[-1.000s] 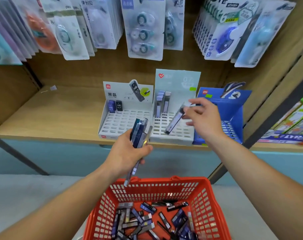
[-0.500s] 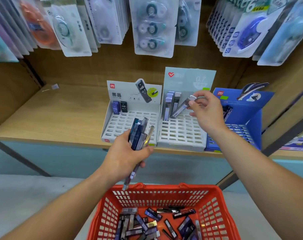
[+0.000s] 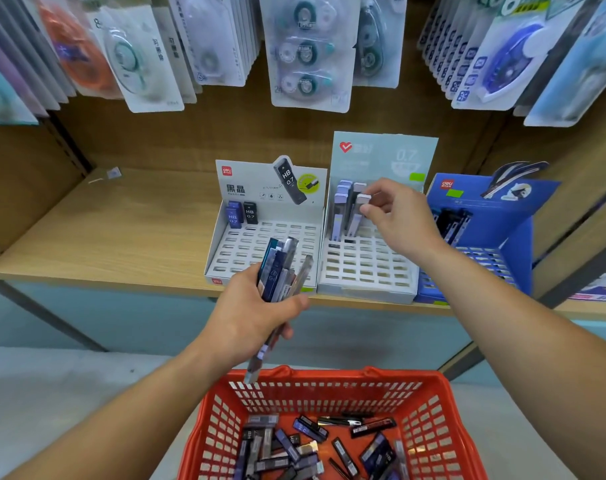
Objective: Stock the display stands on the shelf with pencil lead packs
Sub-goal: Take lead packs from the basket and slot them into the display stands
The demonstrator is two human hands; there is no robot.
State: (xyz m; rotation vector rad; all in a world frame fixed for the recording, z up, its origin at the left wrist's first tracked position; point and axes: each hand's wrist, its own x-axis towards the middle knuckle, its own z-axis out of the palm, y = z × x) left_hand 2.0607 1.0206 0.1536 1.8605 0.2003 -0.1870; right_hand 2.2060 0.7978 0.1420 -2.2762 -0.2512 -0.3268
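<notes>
Nearest, at bottom centre: a red basket with a pile of loose lead packs on its floor.

Above the basket's far rim, the left hand has its fingers curled round a bundle of lead packs. The bundle fans upward, and one pack hangs down below the fist.

Beyond is the wooden shelf, carrying three display stands side by side.
- The left white stand holds two dark packs upright in its far left corner.
- The middle white stand has a few pale packs upright in its far left slots.
- The right blue stand holds dark packs at its far left.

Over the middle stand, the right hand pinches the top of a grey pack between thumb and fingertips. The pack stands nearly upright just right of the pale packs, its lower end at the far slots. Whether it is seated cannot be determined.

Farthest, blister cards of correction tape hang above the shelf.
</notes>
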